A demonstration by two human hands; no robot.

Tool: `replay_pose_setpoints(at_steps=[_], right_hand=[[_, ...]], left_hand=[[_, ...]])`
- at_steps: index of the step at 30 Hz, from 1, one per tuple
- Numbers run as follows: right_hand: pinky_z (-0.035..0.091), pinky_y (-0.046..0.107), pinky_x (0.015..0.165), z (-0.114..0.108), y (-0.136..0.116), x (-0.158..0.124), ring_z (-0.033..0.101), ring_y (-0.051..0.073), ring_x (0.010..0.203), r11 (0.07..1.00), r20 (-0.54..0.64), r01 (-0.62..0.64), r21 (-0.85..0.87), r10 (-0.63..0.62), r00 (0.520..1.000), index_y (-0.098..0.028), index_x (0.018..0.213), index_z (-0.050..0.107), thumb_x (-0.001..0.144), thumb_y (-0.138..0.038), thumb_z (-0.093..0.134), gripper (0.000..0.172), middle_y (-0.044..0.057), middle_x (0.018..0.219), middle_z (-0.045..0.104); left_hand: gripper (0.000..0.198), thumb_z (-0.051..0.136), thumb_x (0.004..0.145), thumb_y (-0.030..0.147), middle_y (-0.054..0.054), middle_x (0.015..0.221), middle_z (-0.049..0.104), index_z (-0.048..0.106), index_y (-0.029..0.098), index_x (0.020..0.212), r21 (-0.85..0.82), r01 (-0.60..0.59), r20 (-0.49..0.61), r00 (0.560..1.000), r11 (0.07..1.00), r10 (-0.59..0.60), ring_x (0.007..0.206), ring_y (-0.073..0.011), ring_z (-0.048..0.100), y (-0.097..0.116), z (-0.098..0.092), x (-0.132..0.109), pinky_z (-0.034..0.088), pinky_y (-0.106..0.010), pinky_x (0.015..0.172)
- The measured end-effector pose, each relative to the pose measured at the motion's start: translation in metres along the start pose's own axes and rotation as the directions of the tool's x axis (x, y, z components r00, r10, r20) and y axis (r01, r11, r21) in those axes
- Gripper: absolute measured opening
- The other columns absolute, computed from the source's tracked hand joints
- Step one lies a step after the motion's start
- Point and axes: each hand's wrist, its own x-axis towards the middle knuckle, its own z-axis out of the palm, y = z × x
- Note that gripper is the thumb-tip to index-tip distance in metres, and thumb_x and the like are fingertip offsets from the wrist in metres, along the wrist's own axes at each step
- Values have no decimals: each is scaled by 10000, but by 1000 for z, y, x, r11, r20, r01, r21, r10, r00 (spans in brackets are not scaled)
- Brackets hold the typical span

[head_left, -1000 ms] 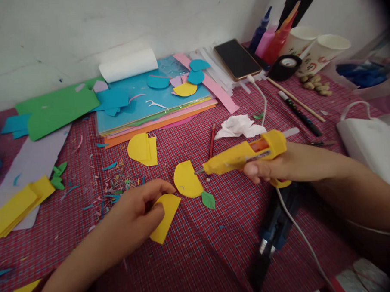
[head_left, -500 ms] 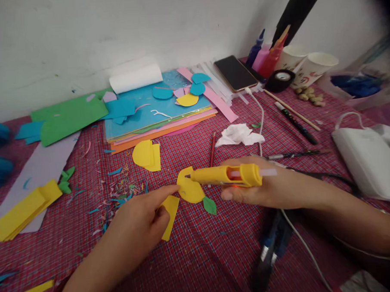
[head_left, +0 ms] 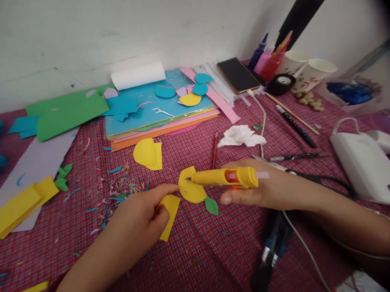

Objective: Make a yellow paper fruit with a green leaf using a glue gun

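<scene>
In my right hand [head_left: 258, 190] is a yellow hot glue gun [head_left: 224, 178], with a clear glue stick showing at its back and a small red light below. Its nozzle tip rests over a rounded yellow paper cutout [head_left: 193, 191], touching it or just above. The stretched index finger of my left hand [head_left: 141, 217] presses the cutout's left edge, the other fingers curled under. At the cutout's lower right lies a green paper leaf [head_left: 212, 206]. A yellow paper piece [head_left: 170, 213] sits partly beneath my left hand.
Stacked coloured sheets [head_left: 142, 122], a phone [head_left: 238, 75] and paper cups [head_left: 314, 74] stand along the wall. Scissors [head_left: 325, 179] lie behind my right forearm, near a white box-shaped device [head_left: 365, 168]. Crumpled tissue [head_left: 241, 136], a red pencil [head_left: 215, 151] and paper scraps [head_left: 125, 187] surround the work.
The view has shifted slightly. Both hands keep nearly the same places on the cutout, the glue gun's nozzle still at its upper part.
</scene>
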Motion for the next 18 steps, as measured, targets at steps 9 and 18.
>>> replay_pose_setpoints(at_steps=[9,18], right_hand=[[402,234,542,-7,11,-2,565,135,611,997,4,63,42,-63,998,-190,960,679,853,-578,601,410,0,743,642],[375,212,501,-5,5,2,486,97,542,992,64,106,69,-110,992,-162,810,646,873,-448,614,295,-23,662,586]], left_hand=[[484,399,804,197,5,632,672,656,236,1212,42,-41,-13,999,998,41,406,-124,496,2,0,1,319,-221,408],[486,390,820,194,27,591,619,627,248,1241,74,23,41,999,997,-26,413,-121,462,5,-3,0,302,-225,428]])
